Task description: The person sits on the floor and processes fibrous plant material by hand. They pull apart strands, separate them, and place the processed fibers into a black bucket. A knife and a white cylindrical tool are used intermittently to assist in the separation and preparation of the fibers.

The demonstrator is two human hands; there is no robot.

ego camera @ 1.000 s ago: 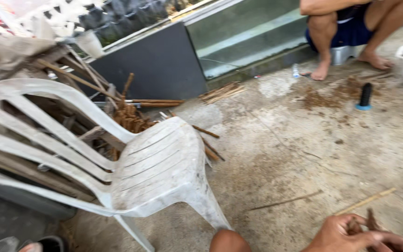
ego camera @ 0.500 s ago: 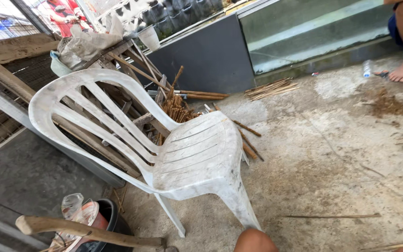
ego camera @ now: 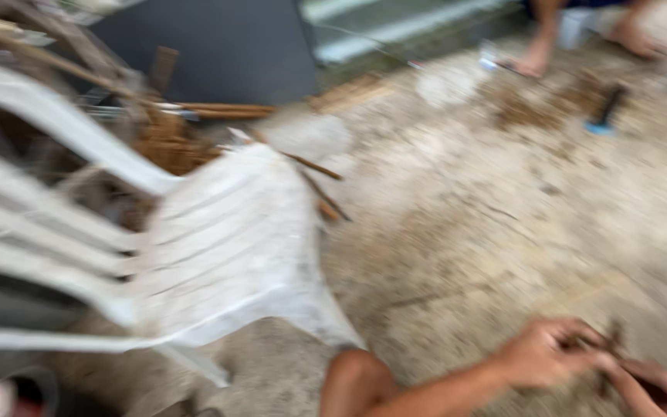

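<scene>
The view is blurred by motion. My left hand [ego camera: 550, 351] and my right hand [ego camera: 658, 386] meet low over the concrete floor at the bottom right. Their fingers are closed together on a thin dark brown stick [ego camera: 615, 340] that pokes up between them. My bare knee [ego camera: 357, 378] shows at the bottom centre, just left of my left forearm.
A white plastic chair [ego camera: 218, 247] fills the left side. Behind it lie a pile of brown sticks [ego camera: 171, 143] and a dark panel [ego camera: 225, 46]. Another person's bare foot [ego camera: 534, 62] rests at the top right, near a small dark object with a blue base [ego camera: 604, 112].
The view has swung back right and down. My hands, out of sight half a second ago, are again in the bottom right corner. The chair now sits further left.
</scene>
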